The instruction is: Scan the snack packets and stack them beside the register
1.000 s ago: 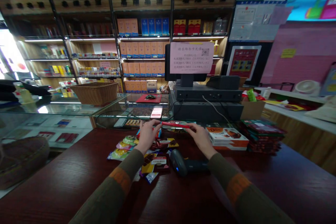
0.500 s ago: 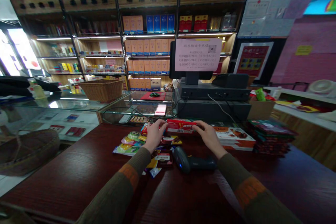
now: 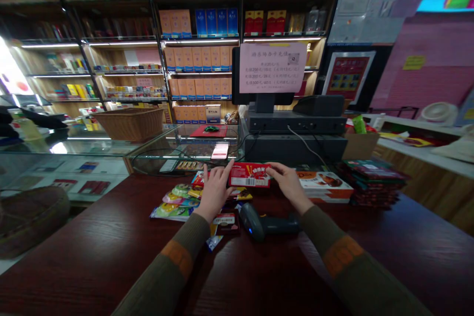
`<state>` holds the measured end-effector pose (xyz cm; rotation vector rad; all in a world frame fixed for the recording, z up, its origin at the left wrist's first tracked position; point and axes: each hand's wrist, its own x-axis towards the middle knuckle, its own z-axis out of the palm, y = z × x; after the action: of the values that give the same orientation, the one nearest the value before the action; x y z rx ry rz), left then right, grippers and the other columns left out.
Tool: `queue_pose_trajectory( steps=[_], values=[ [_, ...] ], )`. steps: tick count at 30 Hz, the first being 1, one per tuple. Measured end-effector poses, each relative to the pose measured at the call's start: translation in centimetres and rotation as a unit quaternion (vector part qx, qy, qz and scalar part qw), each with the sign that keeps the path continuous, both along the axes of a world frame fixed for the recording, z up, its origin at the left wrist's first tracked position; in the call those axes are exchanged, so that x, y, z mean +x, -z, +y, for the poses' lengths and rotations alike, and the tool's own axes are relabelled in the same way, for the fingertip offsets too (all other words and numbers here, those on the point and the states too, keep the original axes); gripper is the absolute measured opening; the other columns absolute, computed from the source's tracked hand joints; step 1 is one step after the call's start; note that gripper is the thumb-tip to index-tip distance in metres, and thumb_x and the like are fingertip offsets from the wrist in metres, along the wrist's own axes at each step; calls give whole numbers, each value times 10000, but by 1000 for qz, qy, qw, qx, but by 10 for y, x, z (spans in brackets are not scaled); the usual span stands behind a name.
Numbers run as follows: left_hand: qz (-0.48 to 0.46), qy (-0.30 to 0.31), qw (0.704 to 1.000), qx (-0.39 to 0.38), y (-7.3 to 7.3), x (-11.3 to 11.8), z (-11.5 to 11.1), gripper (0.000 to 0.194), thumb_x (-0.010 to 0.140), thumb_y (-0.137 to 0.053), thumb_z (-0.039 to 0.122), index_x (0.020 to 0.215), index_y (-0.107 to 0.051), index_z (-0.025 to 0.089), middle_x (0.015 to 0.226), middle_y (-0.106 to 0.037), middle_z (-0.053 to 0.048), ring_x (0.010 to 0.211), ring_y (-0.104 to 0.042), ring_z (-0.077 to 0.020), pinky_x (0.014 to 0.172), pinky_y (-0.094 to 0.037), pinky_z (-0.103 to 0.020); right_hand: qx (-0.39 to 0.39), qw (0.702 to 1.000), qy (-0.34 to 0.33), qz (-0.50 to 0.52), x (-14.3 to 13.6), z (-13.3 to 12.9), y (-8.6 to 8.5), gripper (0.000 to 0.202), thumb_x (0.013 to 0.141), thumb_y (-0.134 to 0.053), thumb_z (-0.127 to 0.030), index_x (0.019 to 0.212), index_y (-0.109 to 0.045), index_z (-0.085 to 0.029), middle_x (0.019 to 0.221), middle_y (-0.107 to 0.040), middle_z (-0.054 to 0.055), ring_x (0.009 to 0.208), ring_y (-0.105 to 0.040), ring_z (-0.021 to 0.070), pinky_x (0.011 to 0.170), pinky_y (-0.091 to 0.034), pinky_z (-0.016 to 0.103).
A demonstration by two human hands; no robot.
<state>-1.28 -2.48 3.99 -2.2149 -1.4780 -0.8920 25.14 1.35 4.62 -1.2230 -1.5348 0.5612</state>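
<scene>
A small red snack box (image 3: 250,175) is tilted up above the counter, with printing and a barcode on the side facing me. My right hand (image 3: 291,185) pinches its right end between thumb and fingers. My left hand (image 3: 215,191) is at the box's left end, fingers stretched and spread, the thumb side close against the edge; whether it touches is hard to tell. Beneath and beside my left hand lie colourful snack packets (image 3: 176,202) and a dark red packet (image 3: 226,222). A dark barcode scanner (image 3: 255,222) rests on the counter between my forearms.
White and orange boxes (image 3: 324,186) and a stack of dark packets (image 3: 374,182) stand to the right on the wooden counter (image 3: 92,252). Behind are a cash register (image 3: 296,140), a monitor bearing a paper sign (image 3: 272,68), a glass case and a wicker basket (image 3: 129,124).
The red box has tipped so more of its printed face shows. My left hand's fingers have spread from their pinch on its left end; my right hand keeps hold. The view has shifted slightly.
</scene>
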Motion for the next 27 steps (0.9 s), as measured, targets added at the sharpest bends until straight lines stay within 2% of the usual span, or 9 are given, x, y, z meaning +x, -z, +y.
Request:
queue_pose_trajectory(
  steps=[7,11,14,18,23,27],
  values=[
    [16,-29,999,29,1,2,-7,826,814,-750,294,1537,-352,279,1182,-650,-83,1234,-539,-300,1239,-107,-638,12,1000,-20,8,-7,-5,-4,393,816,-652,-458,1101,-772,-215,1101,-777,64,1030,-690,262,942,-512,386],
    [14,-44,998,51,-1,2,-9,762,786,-780,310,1473,-455,258,1368,-574,-119,1320,-498,-318,1244,-119,-633,27,999,-19,5,-10,-8,-7,381,812,-650,-452,1084,-781,-220,1094,-779,65,1008,-692,259,912,-519,383],
    [30,-21,998,57,0,2,-8,732,812,-750,297,1474,-445,230,1490,-507,-131,1430,-401,-323,1252,-80,-631,28,999,8,-13,-10,-6,-6,391,806,-653,-446,1092,-779,-211,1019,-787,70,924,-697,251,858,-526,381],
    [34,-6,998,45,3,1,-6,725,838,-716,297,1492,-415,215,1466,-550,-119,1446,-393,-310,1254,-50,-631,19,999,37,-23,-10,-5,-3,422,810,-648,-430,1139,-758,-190,905,-780,66,819,-695,241,790,-531,378],
    [35,-9,999,38,5,-3,-9,767,836,-712,300,1524,-380,229,1461,-557,-110,1441,-398,-314,1257,-42,-624,25,999,11,-32,-10,-10,-2,368,854,-605,-370,1159,-746,-219,1006,-787,63,928,-716,246,872,-538,397],
    [38,-12,998,39,5,-7,-9,747,834,-706,300,1514,-403,230,1462,-557,-106,1453,-380,-318,1259,-21,-619,28,998,-26,-47,-4,-20,2,436,885,-582,-318,1308,-658,-240,1133,-768,66,1059,-706,241,962,-527,416]
  ],
)
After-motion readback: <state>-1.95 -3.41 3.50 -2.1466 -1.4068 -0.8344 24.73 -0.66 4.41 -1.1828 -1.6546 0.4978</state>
